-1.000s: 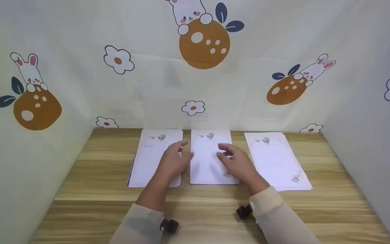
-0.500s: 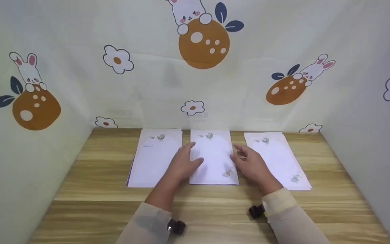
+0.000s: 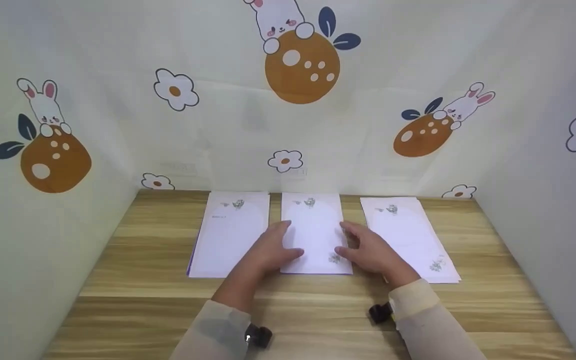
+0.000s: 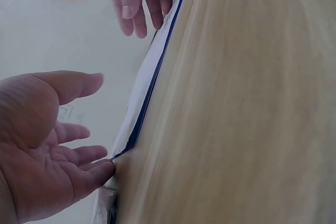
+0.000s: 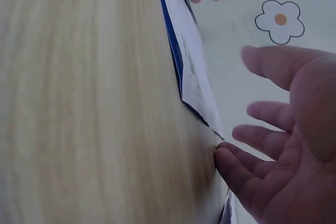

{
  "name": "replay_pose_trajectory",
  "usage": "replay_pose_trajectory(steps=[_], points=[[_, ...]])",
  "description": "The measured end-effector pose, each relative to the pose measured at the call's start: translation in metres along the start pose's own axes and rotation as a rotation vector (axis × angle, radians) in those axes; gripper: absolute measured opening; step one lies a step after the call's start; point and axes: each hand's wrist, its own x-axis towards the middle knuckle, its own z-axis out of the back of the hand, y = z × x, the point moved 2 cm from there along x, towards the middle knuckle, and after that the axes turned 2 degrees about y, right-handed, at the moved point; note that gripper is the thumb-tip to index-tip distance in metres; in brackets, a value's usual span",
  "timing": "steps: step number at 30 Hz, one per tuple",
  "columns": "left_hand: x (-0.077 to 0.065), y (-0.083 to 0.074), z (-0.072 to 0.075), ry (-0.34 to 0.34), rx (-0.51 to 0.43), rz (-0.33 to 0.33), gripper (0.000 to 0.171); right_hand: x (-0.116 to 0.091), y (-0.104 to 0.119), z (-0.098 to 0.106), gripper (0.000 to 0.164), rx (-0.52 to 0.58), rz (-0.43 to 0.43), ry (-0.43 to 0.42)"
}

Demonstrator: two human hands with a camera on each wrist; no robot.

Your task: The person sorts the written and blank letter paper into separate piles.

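Three stacks of printed paper lie in a row. The middle stack [image 3: 313, 230] has small floral prints, and a dark blue layer shows along its near edge in both wrist views. My left hand [image 3: 268, 251] is at its left side, thumb over the sheet, fingertips at the stack's edge in the left wrist view. On the opposite side, my right hand [image 3: 372, 251] has its thumb over the lower right corner and its fingers along the edge. Both hands have loosely bent, spread fingers, and neither grips the paper.
The left stack [image 3: 233, 240] shows a purple edge and a short printed line. The right stack [image 3: 405, 235] lies at a slant. Behind the wooden table [image 3: 308, 315] hangs a cloth [image 3: 228, 125] printed with rabbits, oranges and flowers.
Both hands have shifted right and towards the near edge, from above the middle stack to its two sides. The three stacks stay in place.
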Motion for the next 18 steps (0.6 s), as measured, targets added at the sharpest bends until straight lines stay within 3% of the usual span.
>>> replay_pose_trajectory(steps=[4, 8, 18], points=[[-0.0033, 0.0007, -0.0027, 0.090, 0.151, -0.083, 0.090, -0.0052, 0.0016, -0.0007, 0.074, -0.107, 0.096, 0.096], [-0.0061, -0.0007, -0.0055, 0.119, 0.249, -0.119, 0.087, -0.0087, 0.0030, -0.0021, 0.071, -0.197, 0.127, 0.143], [-0.0093, -0.0039, -0.0071, 0.091, 0.280, -0.101, 0.084, -0.0081, 0.0061, -0.0079, 0.069, -0.206, 0.089, 0.086]])
